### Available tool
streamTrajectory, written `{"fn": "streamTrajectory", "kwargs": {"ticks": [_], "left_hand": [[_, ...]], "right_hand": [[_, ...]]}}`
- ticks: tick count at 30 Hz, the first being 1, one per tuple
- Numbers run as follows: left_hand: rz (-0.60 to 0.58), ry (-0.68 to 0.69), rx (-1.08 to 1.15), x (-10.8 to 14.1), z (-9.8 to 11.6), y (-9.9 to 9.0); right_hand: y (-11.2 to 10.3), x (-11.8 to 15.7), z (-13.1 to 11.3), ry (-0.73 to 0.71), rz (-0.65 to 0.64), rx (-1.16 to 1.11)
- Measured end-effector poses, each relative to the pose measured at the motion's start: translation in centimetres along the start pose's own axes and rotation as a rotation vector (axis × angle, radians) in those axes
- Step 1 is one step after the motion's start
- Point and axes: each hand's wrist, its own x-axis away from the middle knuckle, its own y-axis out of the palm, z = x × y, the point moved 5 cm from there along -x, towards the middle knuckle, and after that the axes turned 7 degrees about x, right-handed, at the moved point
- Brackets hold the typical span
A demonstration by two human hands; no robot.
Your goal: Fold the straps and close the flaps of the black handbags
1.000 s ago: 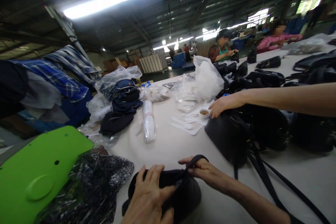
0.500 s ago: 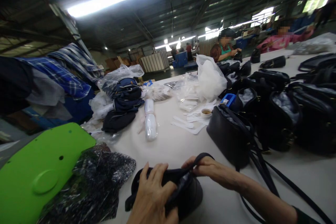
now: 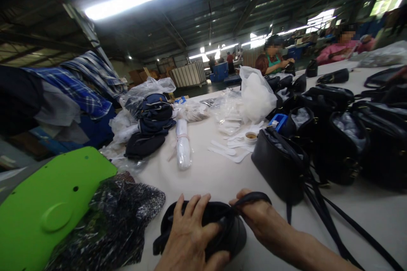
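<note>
A small black handbag lies on the white table right in front of me. Across its top, my left hand is closed on the bag, its fingers bent over the body and thumb towards the near side. My right hand pinches the bag's far right rim, where a black strap loops over the fingers. Exactly what the right fingertips grip is partly hidden. Just beyond my right hand stands another black handbag, upright, with long straps trailing towards me.
Several stuffed black bags crowd the right side. A small round tub sits by white strips; a wrapped white roll lies mid-table. At left are a green board and dark plastic. Two co-workers sit at the far right.
My right hand has moved slightly right and down with the strap. My left hand has shifted a little to the right on the bag. A far co-worker's outstretched arm has drawn in.
</note>
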Motion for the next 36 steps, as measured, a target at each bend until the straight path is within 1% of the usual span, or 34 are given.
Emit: {"fn": "streamTrajectory", "kwargs": {"ticks": [2, 4, 8, 10, 12, 13, 15, 17, 20, 24, 27, 29, 30, 33, 36], "left_hand": [[0.063, -0.042, 0.019, -0.2, 0.4, -0.7], [0.124, -0.056, 0.047, -0.4, 0.6, -0.9], [0.188, 0.01, 0.098, -0.4, 0.9, -1.0], [0.185, -0.015, 0.134, -0.5, 0.9, -1.2], [0.14, -0.053, 0.175, -0.5, 0.9, -1.4], [0.119, -0.065, 0.184, -0.6, 1.0, -1.4], [0.083, -0.106, 0.165, -0.6, 0.9, -1.5], [0.055, -0.163, 0.157, -0.5, 0.5, -1.3], [0.015, -0.217, 0.235, -0.5, 0.1, -0.6], [0.036, -0.247, 0.307, -0.8, -0.3, -0.2], [0.058, -0.24, 0.353, -1.1, -0.3, -0.2], [0.078, -0.237, 0.399, -1.2, -0.3, -0.5], [0.095, -0.241, 0.424, -1.2, -0.3, -0.7], [0.149, -0.232, 0.516, -1.2, -0.2, -1.8], [0.13, -0.18, 0.579, -1.5, -0.2, -2.6]], "right_hand": [[0.1, 0.5, -0.1, 0.035, 0.012, 0.007], [-0.1, 0.7, -0.2, 0.096, 0.017, -0.106], [-0.3, 0.2, -0.5, 0.234, 0.0, -0.58], [-0.1, 0.0, -0.3, 0.349, 0.02, -0.789], [0.5, 0.0, 0.0, 0.457, 0.036, -0.939], [0.8, 0.0, 0.1, 0.491, 0.029, -0.999], [1.1, -0.1, 0.3, 0.499, 0.005, -1.069], [1.0, -0.2, 0.3, 0.451, -0.023, -1.06], [0.3, -0.7, 0.0, 0.366, -0.074, -0.972], [-0.3, -1.9, -1.9, 0.264, -0.145, -0.858], [-0.4, -2.7, -4.1, 0.176, -0.163, -0.628], [-0.4, -3.1, -5.3, 0.111, -0.122, -0.441], [-0.4, -3.2, -5.7, 0.089, -0.1, -0.383], [-0.1, -3.3, -5.5, 0.113, -0.07, -0.365], [0.1, -3.3, -4.8, 0.14, -0.072, -0.402]]}}
